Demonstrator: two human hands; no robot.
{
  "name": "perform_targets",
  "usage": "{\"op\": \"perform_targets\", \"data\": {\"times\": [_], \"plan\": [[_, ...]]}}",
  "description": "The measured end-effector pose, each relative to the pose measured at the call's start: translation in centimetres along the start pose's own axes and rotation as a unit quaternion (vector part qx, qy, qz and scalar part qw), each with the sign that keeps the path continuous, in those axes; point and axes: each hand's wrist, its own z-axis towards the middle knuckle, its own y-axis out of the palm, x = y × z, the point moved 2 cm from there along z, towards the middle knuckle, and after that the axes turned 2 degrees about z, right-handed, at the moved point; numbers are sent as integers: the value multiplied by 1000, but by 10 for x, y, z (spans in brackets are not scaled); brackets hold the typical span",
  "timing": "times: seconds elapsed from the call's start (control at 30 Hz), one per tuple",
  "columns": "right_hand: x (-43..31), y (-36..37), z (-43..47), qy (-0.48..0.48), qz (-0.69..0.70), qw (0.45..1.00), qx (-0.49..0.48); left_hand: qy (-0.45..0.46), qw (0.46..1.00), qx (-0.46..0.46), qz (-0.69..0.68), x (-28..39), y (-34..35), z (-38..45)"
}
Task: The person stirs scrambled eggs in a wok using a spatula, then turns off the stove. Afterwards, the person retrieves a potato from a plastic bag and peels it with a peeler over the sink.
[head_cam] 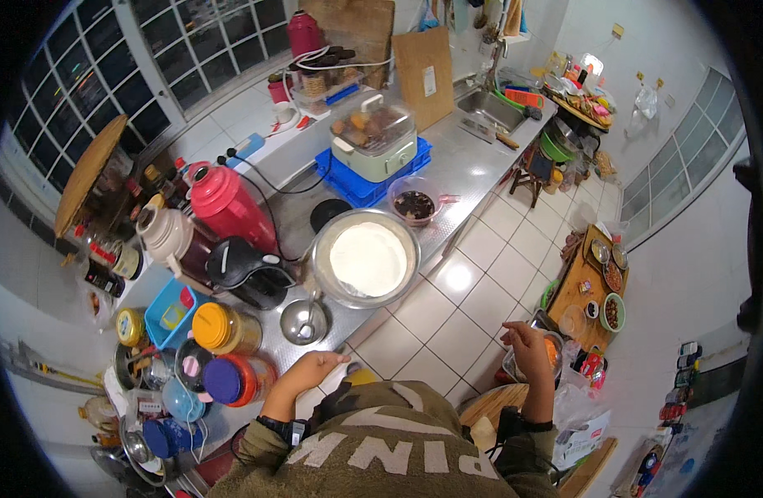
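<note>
My left hand (pixel 320 367) hovers low by the counter's front edge with curled fingers; its palm side is hidden. Nearest it are a small steel ladle or bowl (pixel 303 322) and a red jar with a purple lid (pixel 232 381). Ahead, a wide metal bowl (pixel 412 280) holds white powder (pixel 369 258), probably flour. My right hand (pixel 528 348) is raised at the other side, fingers loosely bent and apart, with nothing visible in it. From above, it partly covers a metal container with something orange (pixel 551 352) inside.
Beyond the bowl are a clear tub of dark pieces in liquid (pixel 414 202) and a pale green steamer (pixel 381 152) on a blue crate (pixel 426 151). Thermos flasks (pixel 232 202) and a black kettle (pixel 247 274) stand left. A knife (pixel 506 141) lies by the sink (pixel 490 115). Food bowls (pixel 613 311) fill a wooden board.
</note>
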Motion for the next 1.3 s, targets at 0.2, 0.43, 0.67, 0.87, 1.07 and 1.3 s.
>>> {"op": "perform_targets", "data": {"times": [0.2,0.43,0.67,0.87,1.07,1.3], "plan": [[25,-15,43,49,32,998,-13,24,998,15,-54,39,-17,102],[-3,-27,151,50,-96,992,-61,-23,992,19,-126,61,-37,202],[-12,-12,279,28,-149,984,-95,-45,990,52,-120,63,-57,260],[-29,5,384,3,-189,962,-196,-89,966,175,-168,49,-46,271],[-32,0,507,-152,-212,926,-272,-147,907,349,-187,61,0,270],[-12,-29,610,-129,-143,910,-366,-252,854,454,-4,129,76,294]]}}
